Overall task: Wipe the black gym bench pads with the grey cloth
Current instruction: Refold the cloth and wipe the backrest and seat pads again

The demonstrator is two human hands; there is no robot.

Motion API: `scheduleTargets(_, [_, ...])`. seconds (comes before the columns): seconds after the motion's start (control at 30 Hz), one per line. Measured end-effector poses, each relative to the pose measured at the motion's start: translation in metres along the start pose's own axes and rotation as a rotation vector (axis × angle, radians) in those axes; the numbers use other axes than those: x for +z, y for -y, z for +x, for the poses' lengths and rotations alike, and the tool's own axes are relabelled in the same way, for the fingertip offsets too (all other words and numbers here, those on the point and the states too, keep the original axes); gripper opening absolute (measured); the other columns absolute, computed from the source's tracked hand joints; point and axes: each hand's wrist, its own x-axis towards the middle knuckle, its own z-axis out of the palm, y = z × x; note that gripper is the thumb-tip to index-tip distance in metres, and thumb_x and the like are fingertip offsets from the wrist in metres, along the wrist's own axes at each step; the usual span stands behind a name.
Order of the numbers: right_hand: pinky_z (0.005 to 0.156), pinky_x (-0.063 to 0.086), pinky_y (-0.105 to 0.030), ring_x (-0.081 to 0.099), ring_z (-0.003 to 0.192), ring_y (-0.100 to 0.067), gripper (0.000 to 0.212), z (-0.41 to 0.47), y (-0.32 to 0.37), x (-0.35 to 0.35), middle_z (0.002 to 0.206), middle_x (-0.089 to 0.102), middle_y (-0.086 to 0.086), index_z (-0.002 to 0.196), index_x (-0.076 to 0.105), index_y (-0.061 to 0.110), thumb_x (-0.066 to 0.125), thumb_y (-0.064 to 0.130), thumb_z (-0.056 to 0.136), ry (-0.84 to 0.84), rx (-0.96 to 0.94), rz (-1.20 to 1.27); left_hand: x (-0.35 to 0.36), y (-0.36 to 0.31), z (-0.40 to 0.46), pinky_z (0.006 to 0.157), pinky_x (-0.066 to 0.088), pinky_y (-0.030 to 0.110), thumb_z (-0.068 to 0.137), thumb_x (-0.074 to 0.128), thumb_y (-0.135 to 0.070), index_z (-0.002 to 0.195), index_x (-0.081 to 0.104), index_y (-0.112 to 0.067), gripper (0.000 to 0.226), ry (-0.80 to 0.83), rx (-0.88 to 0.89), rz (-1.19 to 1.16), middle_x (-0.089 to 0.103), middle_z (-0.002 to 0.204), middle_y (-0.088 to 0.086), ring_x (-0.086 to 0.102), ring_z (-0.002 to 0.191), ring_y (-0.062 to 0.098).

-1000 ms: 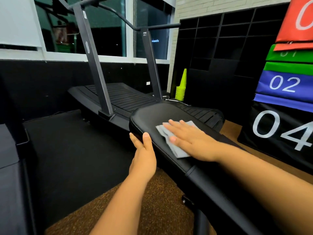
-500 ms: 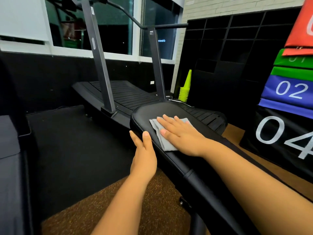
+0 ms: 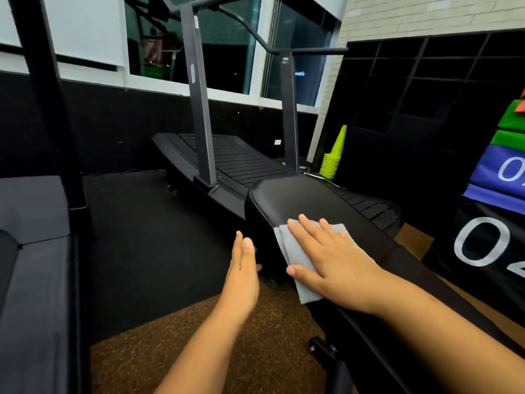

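Since a second ago the right hand (image 3: pixel 338 265) has drawn the grey cloth (image 3: pixel 298 257) back toward the near left edge of the black bench pad (image 3: pixel 301 200), and the left hand (image 3: pixel 241 277) has let go of the pad's side. Both grips are flat and open: the right presses the cloth, the left hangs beside the pad holding nothing. A curved treadmill (image 3: pixel 238 160) stands behind.

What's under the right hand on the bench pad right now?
The grey cloth lies flat under the right hand, on the black bench pad. The hand covers the cloth's middle; the pad beneath is hidden.
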Motion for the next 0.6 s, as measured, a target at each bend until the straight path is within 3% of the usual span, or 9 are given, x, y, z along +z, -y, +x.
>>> scheduleTargets(0.13, [0.118,0.009,-0.055,-0.004,0.149,-0.032,0.079,0.039,0.017,-0.003,0.163,-0.006,0.004,0.152,-0.008,0.036,0.04,0.057,0.094,-0.062,0.029,-0.01,0.006,0.0,-0.004,0.081,0.045,0.031,0.102,0.023,-0.046,0.137,0.038,-0.03,0.041,-0.142,-0.037,-0.103,0.056,0.121,-0.002,0.059,0.097,0.009])
scheduleTargets(0.23, [0.117,0.01,-0.057,-0.001,0.149,-0.034,0.078,0.071,0.026,-0.009,0.163,-0.003,0.003,0.153,-0.004,0.036,0.045,0.051,0.093,-0.09,0.032,0.011,0.009,-0.003,-0.006,0.075,0.045,0.029,0.103,0.03,-0.042,0.107,0.048,-0.036,0.019,-0.158,-0.085,-0.113,0.059,0.114,-0.002,0.06,0.095,0.009])
scheduleTargets(0.3, [0.117,0.01,-0.057,0.0,0.149,-0.034,0.078,0.082,0.029,-0.011,0.163,-0.001,0.002,0.153,-0.002,0.035,0.045,0.049,0.093,-0.093,0.03,0.043,0.009,-0.006,-0.007,0.075,0.047,0.029,0.102,0.035,-0.038,0.097,0.048,-0.037,0.014,-0.157,-0.103,-0.089,0.06,0.114,-0.003,0.061,0.095,0.009])
scheduleTargets(0.5, [0.118,0.012,-0.053,-0.002,0.149,-0.032,0.077,0.034,0.022,0.0,0.163,-0.007,0.003,0.152,-0.007,0.034,0.044,0.043,0.095,-0.1,-0.092,-0.049,0.006,-0.004,-0.023,0.082,0.051,0.028,0.1,0.038,-0.019,0.121,0.05,-0.025,0.025,-0.09,-0.116,-0.131,0.061,0.113,-0.002,0.061,0.101,0.01])
scheduleTargets(0.6, [0.12,0.007,-0.049,-0.009,0.15,-0.025,0.072,0.0,0.017,0.003,0.162,-0.012,0.009,0.152,-0.009,0.038,0.039,0.044,0.099,-0.083,-0.093,-0.036,0.012,0.007,-0.034,0.084,0.051,0.029,0.1,0.038,-0.014,0.118,0.051,-0.027,0.026,-0.024,-0.157,-0.153,0.061,0.111,-0.003,0.061,0.102,0.01])
